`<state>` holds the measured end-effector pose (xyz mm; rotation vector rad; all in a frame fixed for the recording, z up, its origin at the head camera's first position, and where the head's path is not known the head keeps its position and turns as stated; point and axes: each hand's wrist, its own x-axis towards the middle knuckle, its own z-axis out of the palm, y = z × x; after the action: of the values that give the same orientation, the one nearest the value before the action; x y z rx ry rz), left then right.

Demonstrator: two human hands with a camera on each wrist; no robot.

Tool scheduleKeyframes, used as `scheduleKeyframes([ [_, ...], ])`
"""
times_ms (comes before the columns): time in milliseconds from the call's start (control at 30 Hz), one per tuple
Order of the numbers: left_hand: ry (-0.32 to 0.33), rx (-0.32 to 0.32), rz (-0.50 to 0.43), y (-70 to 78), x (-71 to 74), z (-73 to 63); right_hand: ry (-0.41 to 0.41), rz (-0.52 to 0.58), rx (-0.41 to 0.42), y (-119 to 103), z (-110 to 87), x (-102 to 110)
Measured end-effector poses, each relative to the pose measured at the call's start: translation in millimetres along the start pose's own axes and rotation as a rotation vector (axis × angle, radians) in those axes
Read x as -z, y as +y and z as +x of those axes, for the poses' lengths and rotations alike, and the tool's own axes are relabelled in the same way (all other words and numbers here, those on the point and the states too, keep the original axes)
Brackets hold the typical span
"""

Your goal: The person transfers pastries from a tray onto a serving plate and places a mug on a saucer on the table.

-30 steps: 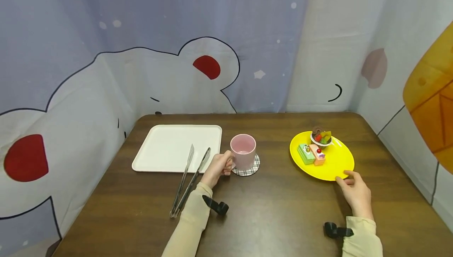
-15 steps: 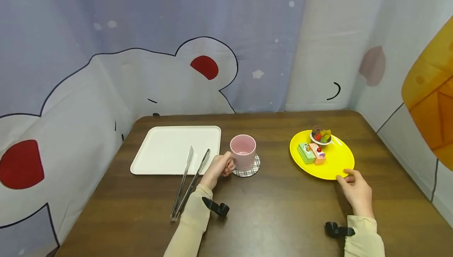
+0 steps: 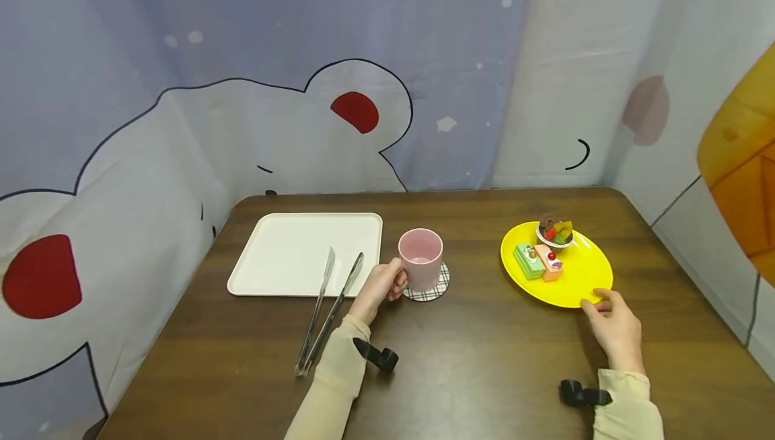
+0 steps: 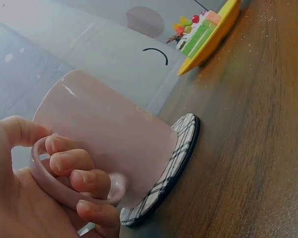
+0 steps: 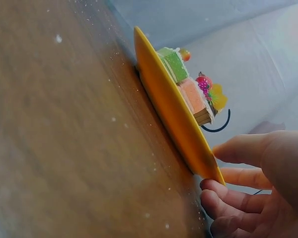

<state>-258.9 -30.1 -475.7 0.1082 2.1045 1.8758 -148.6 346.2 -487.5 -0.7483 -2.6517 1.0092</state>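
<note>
My left hand [image 3: 380, 286] grips a pink mug [image 3: 422, 260] by its handle [image 4: 64, 191], fingers curled through the loop. The mug stands upright on a round plaid coaster [image 3: 437, 292]. At the right, my right hand [image 3: 614, 327] pinches the near right rim of a yellow oval plate [image 3: 578, 285], thumb above and fingers beneath in the right wrist view. On the plate sit a green cake slice [image 3: 529, 262], a pink cake slice [image 3: 549, 265] and a small fruit-topped dessert cup [image 3: 555, 233].
Left of the mug lies a white rectangular tray [image 3: 284, 251]. Metal tongs [image 3: 321, 322] rest with their tips on the tray's near edge, close beside the left forearm. The brown wooden table [image 3: 472, 359] ends at a printed curtain [image 3: 460, 77] behind and at both sides.
The view has shifted slightly. Both hands keep their hold on the mug and the plate, and neither thing has visibly moved on the table.
</note>
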Motion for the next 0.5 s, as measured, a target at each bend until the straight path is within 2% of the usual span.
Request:
scheduleKeyframes([
  [500,0.009,0.009,0.016,0.0,-2.1,-0.2,-0.015,-0.012,0.000,-1.2,-4.3,1.6],
])
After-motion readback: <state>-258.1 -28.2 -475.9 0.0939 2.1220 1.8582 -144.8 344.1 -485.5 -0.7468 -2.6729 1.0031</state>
